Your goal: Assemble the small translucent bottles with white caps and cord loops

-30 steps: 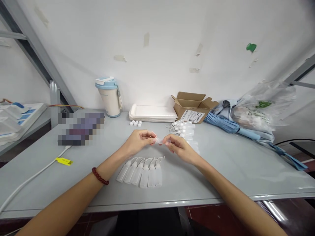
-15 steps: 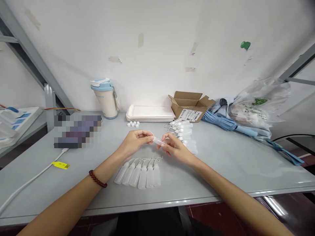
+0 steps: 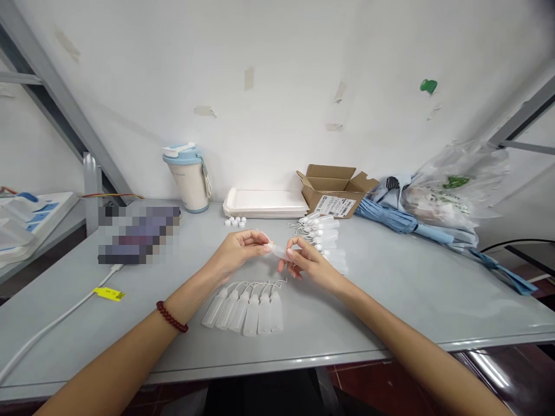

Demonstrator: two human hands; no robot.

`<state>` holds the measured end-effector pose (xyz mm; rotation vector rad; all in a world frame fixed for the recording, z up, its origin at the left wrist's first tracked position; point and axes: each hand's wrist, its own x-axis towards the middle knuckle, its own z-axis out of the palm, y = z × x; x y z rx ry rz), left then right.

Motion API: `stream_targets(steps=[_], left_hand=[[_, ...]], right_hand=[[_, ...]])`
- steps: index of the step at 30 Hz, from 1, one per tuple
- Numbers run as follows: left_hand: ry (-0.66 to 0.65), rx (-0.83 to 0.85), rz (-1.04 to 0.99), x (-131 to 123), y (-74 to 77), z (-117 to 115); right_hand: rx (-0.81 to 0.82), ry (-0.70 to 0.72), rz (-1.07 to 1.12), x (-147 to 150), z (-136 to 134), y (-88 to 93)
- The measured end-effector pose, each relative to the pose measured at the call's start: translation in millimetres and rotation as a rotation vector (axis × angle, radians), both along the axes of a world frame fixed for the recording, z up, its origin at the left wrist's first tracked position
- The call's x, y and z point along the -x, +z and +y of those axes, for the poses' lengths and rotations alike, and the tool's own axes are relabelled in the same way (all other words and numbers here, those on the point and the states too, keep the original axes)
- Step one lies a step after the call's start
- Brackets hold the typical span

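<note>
Above the middle of the table, a small translucent squeeze bottle [image 3: 279,251] is held between both hands. My left hand [image 3: 238,253] pinches its nozzle end, and the fingertips partly hide that end. At the other end, my right hand [image 3: 311,264] grips the bottle's body between thumb and fingers. Below the hands lies a row of several similar squeeze bottles [image 3: 251,315], with thin bent spouts pointing away from me. A second group of squeeze bottles [image 3: 328,237] with white tops lies just beyond my right hand. Several small white caps [image 3: 235,222] sit together farther back.
A stack of white trays [image 3: 266,203] and an open cardboard box [image 3: 332,190] stand against the wall. To the left are a tumbler [image 3: 187,179], a pixelated device [image 3: 139,234] and its white cable [image 3: 56,323]. A folded blue umbrella [image 3: 390,216] and plastic bag [image 3: 451,179] lie right.
My right fingers have shifted slightly on the bottle, and its body is turned a little. Both hands stay in nearly the same place. The whole view has moved slightly.
</note>
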<state>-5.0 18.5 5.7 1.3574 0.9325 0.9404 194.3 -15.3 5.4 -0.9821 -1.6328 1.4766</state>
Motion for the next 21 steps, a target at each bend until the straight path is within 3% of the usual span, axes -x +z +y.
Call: stream_targets(steps=[5,10,18,21], left_hand=[[-0.062,0.037,0.072,-3.8,-0.4,-2.7],[-0.109,-0.110,0.216,-3.0,-3.3,-2.7],[-0.129,-0.144,0.192,-3.3,-0.8,-3.8],[-0.112,-0.130,0.219,-4.9,-1.5,-4.0]], right_hand=[[-0.013,-0.006,0.028,0.2,0.3,0.3],[0.015,-0.008,0.011,-0.2,0.7,-0.3],[0.139,-0.021,0.049,-2.3,3.9,-2.7],[0.097,-0.080,0.008,-1.1,4.1,-3.7]])
